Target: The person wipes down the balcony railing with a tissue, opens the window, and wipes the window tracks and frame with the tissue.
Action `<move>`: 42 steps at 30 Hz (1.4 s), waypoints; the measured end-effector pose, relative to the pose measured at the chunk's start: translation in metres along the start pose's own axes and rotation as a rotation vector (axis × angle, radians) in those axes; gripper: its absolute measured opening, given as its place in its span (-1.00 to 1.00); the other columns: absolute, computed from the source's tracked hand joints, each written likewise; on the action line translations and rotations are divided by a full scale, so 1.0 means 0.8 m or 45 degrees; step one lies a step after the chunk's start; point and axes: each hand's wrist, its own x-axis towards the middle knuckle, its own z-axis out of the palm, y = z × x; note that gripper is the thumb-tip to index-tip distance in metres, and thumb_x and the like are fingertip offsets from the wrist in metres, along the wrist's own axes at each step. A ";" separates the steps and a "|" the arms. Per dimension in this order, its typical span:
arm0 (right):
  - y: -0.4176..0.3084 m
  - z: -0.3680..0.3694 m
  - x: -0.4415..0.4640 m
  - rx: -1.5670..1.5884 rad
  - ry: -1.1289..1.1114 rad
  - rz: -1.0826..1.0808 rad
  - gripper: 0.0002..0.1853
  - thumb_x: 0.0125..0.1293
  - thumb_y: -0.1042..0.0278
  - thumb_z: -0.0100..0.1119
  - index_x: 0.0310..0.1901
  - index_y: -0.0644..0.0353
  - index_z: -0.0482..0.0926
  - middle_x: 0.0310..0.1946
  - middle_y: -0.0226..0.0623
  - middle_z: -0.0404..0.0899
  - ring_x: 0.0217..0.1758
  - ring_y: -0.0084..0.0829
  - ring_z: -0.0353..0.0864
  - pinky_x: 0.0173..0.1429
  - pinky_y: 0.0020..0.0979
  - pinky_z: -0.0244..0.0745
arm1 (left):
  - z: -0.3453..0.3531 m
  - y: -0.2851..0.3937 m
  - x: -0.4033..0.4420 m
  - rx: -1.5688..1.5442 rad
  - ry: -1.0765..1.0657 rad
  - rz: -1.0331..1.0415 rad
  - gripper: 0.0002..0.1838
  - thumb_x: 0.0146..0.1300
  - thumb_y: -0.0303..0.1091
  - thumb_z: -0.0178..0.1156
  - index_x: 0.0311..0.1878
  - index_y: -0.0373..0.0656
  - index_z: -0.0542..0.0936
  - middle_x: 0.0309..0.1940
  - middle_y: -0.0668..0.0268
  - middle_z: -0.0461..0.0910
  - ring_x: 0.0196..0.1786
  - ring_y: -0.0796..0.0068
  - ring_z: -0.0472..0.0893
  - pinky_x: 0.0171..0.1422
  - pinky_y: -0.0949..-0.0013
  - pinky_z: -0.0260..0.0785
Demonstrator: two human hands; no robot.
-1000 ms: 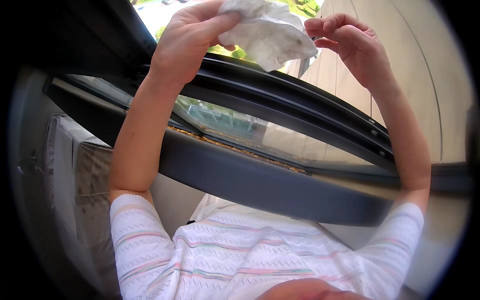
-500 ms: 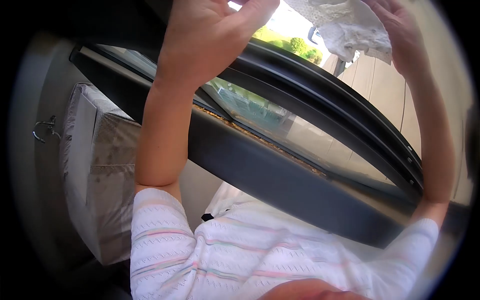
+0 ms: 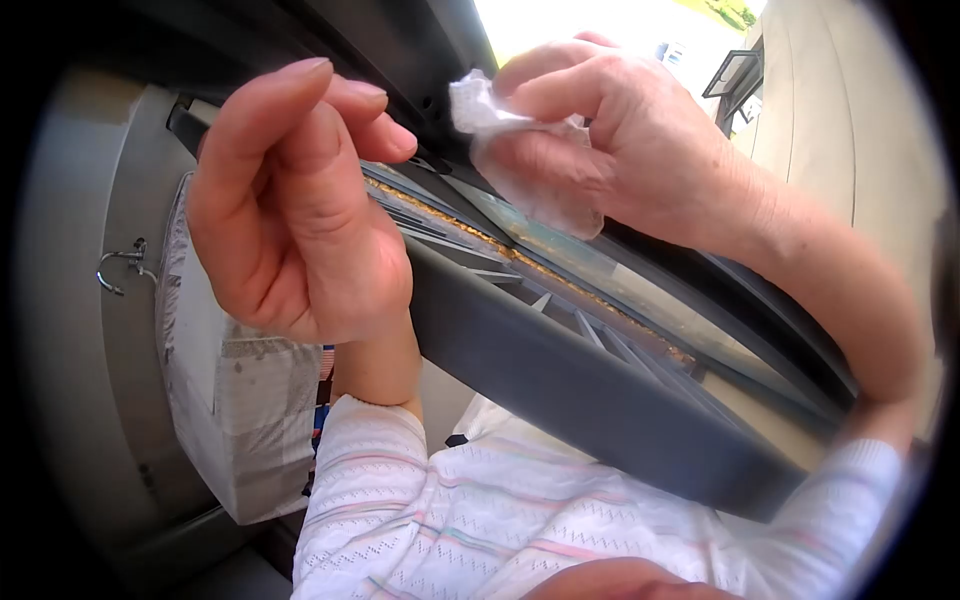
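Right fingers (image 3: 560,92) clamp the crumpled white paper-like cloth (image 3: 478,106) near the smooth black window frame (image 3: 435,55), contact unclear, left fingers (image 3: 255,115) curl loosely, empty, so I should hold the wad firm, loose corner tucked.

Wipe (image 3: 482,106): thin, white, paper-like sheet, matt and crumpled into soft folds.
Sill (image 3: 570,420): smooth dark-grey panel, plastic in look, with a dull satin sheen.
Upper frame (image 3: 440,60): black and smooth; deep shadow leaves painted metal or plastic hard to tell apart.
Grit (image 3: 445,213): rough, crumbly, orange-brown bits, matt.
Glass pane (image 3: 545,240): smooth, see-through, faintly glossy.
Hook (image 3: 128,262): polished, chrome-like metal catching bright highlights.
Covered box (image 3: 265,420): pale grey cloth, matt, wrinkled along its edge and spotted.
Knit top (image 3: 570,500): white, soft, openwork fabric with zigzag perforations.
Beige panels (image 3: 830,150): smooth, matt faces scored by thin seams.
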 end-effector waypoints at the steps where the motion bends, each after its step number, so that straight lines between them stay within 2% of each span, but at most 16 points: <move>1: 0.003 0.010 -0.001 -0.155 0.074 -0.200 -0.78 0.12 0.19 0.10 -0.38 0.14 0.63 -0.19 -0.10 0.57 -0.04 -0.17 0.49 0.02 -0.12 0.35 | 0.000 0.000 0.000 0.005 0.001 -0.015 -0.83 0.22 -0.62 -0.04 -0.15 -0.37 0.48 -0.45 0.07 0.55 -0.60 0.46 0.43 -0.45 0.53 0.35; 3: -0.001 0.015 -0.018 -0.344 -0.083 -0.173 -0.70 0.17 0.06 0.11 -0.30 0.12 0.63 0.14 -0.03 0.34 0.26 -0.06 0.21 0.19 0.07 0.13 | 0.003 0.005 -0.005 0.047 -0.031 -0.004 -0.84 0.21 -0.61 -0.02 -0.15 -0.37 0.48 -0.46 0.07 0.55 -0.61 0.47 0.42 -0.47 0.54 0.34; 6: -0.007 0.012 -0.033 -0.461 -0.172 -0.245 -0.61 0.13 -0.02 0.17 -0.40 0.22 0.54 0.23 0.07 0.18 0.35 0.03 0.04 0.29 0.08 -0.04 | 0.005 0.011 -0.007 0.086 -0.070 0.009 -0.84 0.21 -0.60 -0.01 -0.16 -0.38 0.48 -0.47 0.08 0.54 -0.61 0.49 0.41 -0.49 0.55 0.32; 14: -0.031 -0.019 -0.054 -0.514 -0.369 -0.159 -0.61 0.04 0.00 0.24 -0.49 0.24 0.50 0.27 0.02 0.12 0.38 0.02 -0.02 0.31 0.10 -0.10 | -0.005 0.012 -0.007 0.049 -0.039 -0.068 -0.83 0.18 -0.63 0.02 -0.17 -0.39 0.51 -0.49 0.12 0.55 -0.62 0.55 0.41 -0.51 0.59 0.31; 17: -0.035 -0.024 -0.062 -0.543 -0.410 -0.132 -0.55 0.02 -0.08 0.22 -0.50 0.25 0.50 0.29 0.02 0.10 0.40 0.01 -0.05 0.33 0.10 -0.14 | -0.009 0.013 -0.009 0.070 0.004 -0.045 -0.82 0.15 -0.64 0.07 -0.16 -0.38 0.51 -0.47 0.13 0.55 -0.58 0.56 0.43 -0.45 0.61 0.33; 22: -0.019 0.001 -0.046 -0.528 -0.333 -0.186 -0.46 0.07 -0.19 0.14 -0.31 0.25 0.51 0.30 0.04 0.07 0.40 0.01 -0.05 0.33 0.15 -0.14 | 0.013 0.012 -0.004 0.241 0.281 0.013 -0.69 0.01 -0.61 0.29 -0.14 -0.35 0.50 -0.43 0.19 0.56 -0.44 0.55 0.50 -0.31 0.62 0.36; 25: -0.017 0.018 -0.046 -0.585 -0.181 -0.234 -0.51 0.16 -0.10 0.09 -0.07 0.15 0.52 0.27 0.07 0.13 0.38 -0.01 0.03 0.31 0.17 -0.01 | 0.008 0.015 -0.005 0.471 0.275 -0.005 -0.62 -0.07 -0.55 0.40 -0.16 -0.34 0.49 -0.43 0.23 0.55 -0.41 0.55 0.52 -0.28 0.60 0.38; 26: -0.020 0.017 -0.048 -0.632 -0.187 -0.232 -0.50 0.16 -0.09 0.10 -0.04 0.16 0.52 0.26 0.06 0.13 0.38 -0.02 0.03 0.31 0.18 -0.02 | 0.011 0.020 -0.004 0.515 0.304 -0.045 -0.63 -0.09 -0.51 0.42 -0.20 -0.33 0.49 -0.45 0.25 0.54 -0.41 0.55 0.52 -0.28 0.61 0.39; 29: -0.041 0.001 -0.058 -0.721 -0.337 -0.119 -0.51 0.16 -0.08 0.11 -0.07 0.18 0.52 0.26 0.04 0.15 0.38 -0.03 0.04 0.32 0.17 -0.03 | 0.012 0.026 -0.004 0.539 0.324 -0.083 -0.61 -0.11 -0.48 0.44 -0.20 -0.34 0.49 -0.45 0.25 0.55 -0.42 0.55 0.52 -0.30 0.61 0.40; 30: -0.039 -0.008 -0.071 -0.653 -0.394 -0.095 -0.46 0.10 -0.16 0.12 -0.12 0.19 0.48 0.31 0.00 0.07 0.39 -0.01 0.00 0.35 0.08 -0.11 | 0.010 0.026 -0.003 0.532 0.335 -0.071 -0.63 -0.10 -0.47 0.44 -0.24 -0.34 0.50 -0.47 0.25 0.55 -0.43 0.56 0.52 -0.32 0.62 0.40; 34: -0.063 -0.043 -0.122 -0.749 -0.458 0.019 -0.43 0.06 -0.19 0.14 -0.16 0.22 0.49 0.33 -0.04 0.05 0.41 -0.04 -0.02 0.35 0.04 -0.13 | -0.005 0.025 0.001 0.484 0.284 -0.060 -0.66 -0.10 -0.47 0.44 -0.27 -0.33 0.52 -0.50 0.28 0.55 -0.46 0.58 0.52 -0.31 0.66 0.39; 39: -0.085 -0.017 -0.103 -0.753 -0.390 -0.031 -0.41 0.07 -0.24 0.09 -0.14 0.20 0.52 0.34 -0.05 0.03 0.41 -0.03 -0.03 0.34 0.03 -0.12 | -0.024 0.041 0.003 0.335 0.274 -0.079 -0.68 -0.10 -0.48 0.44 -0.29 -0.30 0.52 -0.52 0.32 0.54 -0.48 0.62 0.50 -0.33 0.66 0.36; 41: -0.084 0.004 -0.076 -0.762 -0.295 -0.098 -0.42 0.09 -0.23 0.08 -0.12 0.17 0.53 0.33 -0.01 0.04 0.40 -0.02 -0.01 0.35 -0.01 -0.08 | -0.035 0.031 0.006 0.149 0.240 0.014 -0.76 0.03 -0.51 0.32 -0.22 -0.28 0.50 -0.48 0.42 0.49 -0.46 0.71 0.42 -0.36 0.69 0.25; 42: -0.078 0.009 -0.057 -0.763 -0.274 -0.103 -0.42 0.09 -0.23 0.08 -0.11 0.16 0.54 0.33 0.00 0.04 0.39 -0.03 0.00 0.35 -0.02 -0.07 | -0.031 0.028 0.012 0.232 0.289 -0.053 -0.73 -0.03 -0.48 0.38 -0.27 -0.28 0.51 -0.50 0.38 0.51 -0.47 0.67 0.45 -0.35 0.67 0.30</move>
